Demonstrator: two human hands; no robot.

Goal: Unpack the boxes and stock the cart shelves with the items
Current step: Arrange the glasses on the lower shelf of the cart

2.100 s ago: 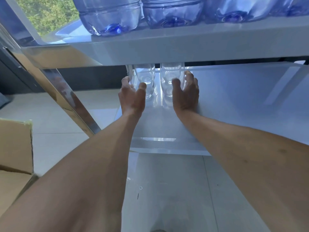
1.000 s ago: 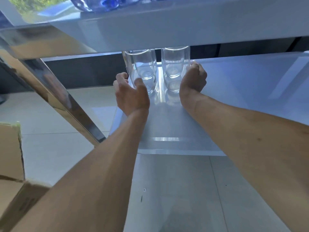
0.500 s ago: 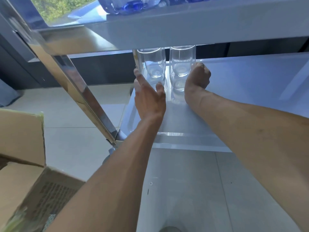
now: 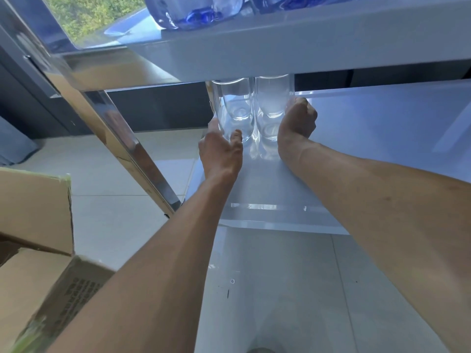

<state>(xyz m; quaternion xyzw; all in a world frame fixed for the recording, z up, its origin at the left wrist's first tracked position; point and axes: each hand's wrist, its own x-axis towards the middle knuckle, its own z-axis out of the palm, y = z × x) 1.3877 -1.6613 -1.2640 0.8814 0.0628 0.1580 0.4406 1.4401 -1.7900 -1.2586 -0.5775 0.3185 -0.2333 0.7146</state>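
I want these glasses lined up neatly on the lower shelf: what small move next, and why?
Probably slide the left hand in to nudge the left glass square: it sits open at that glass's base, while the right hand already braces the right glass.

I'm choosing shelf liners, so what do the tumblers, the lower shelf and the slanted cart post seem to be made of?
Tumblers: clear glass by the look, with thick see-through bases, though hard plastic is possible. Lower shelf: smooth glossy white, likely coated metal or plastic; it mirrors the tumblers. Cart post: polished metal, probably stainless steel, with mirror-like reflections.
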